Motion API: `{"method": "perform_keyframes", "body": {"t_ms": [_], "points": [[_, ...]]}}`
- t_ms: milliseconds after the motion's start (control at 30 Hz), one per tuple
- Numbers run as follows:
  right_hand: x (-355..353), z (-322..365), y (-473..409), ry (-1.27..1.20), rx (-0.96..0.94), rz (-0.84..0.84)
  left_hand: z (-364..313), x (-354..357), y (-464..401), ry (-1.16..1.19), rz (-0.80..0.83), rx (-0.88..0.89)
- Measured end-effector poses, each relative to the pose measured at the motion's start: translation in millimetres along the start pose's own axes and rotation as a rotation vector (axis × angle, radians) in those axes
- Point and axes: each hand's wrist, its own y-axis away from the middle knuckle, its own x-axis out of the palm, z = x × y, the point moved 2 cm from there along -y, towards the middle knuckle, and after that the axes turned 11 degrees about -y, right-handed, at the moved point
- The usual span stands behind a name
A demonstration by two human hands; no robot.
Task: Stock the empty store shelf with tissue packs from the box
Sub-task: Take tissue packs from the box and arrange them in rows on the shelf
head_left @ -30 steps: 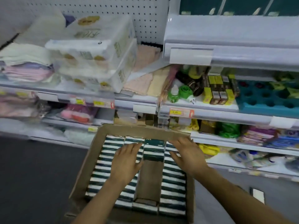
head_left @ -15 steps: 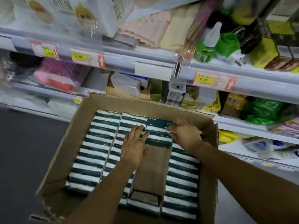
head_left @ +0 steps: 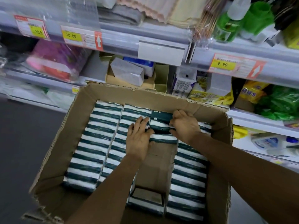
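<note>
An open cardboard box (head_left: 53, 160) with torn top edges stands in front of the store shelves (head_left: 161, 41). It is packed with tissue packs (head_left: 97, 143), each dark green with a white band, standing on edge in four columns that run from the near wall to the far wall. The third column from the left is mostly gone: bare cardboard shows along its middle, with a few packs left at the far wall and a couple at the near wall. Both hands are at that far group. The left hand (head_left: 139, 139) presses its fingers, nearly straight, against the left end of the packs there. The right hand (head_left: 184, 125) curls its fingers over their right end, gripping them. The top pack in the group (head_left: 161, 116) shows a green face with small white dots.
</note>
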Motion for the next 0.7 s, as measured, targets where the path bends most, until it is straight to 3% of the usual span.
{"method": "perform_keyframes", "body": {"t_ms": [133,267,367,500,600,700], "points": [[-9.6,2.6,11.2,-0.108,-0.002,-0.052,5.6,-9.3,6.7,0.115,-0.046,0.023],[-41.0,4.6,40.0,-0.409,0.038,-0.140,12.1,-45.6,24.6,0.336,-0.164,-0.015],[-73.7,10.7,65.7,-0.598,0.130,-0.179,15.9,-78.7,38.8,0.551,-0.052,-0.102],[-114.5,16.9,105.0,-0.728,0.101,-0.297,18.0,-133.0,56.9,0.853,0.125,-0.330],[-147.1,22.6,139.1,-0.964,0.065,-0.411,22.1,-169.7,73.8,1.042,0.085,-0.376],[-181.6,27.0,172.5,-1.169,0.048,-0.494,17.2,-211.9,85.3,1.102,-0.010,-0.311]]}}
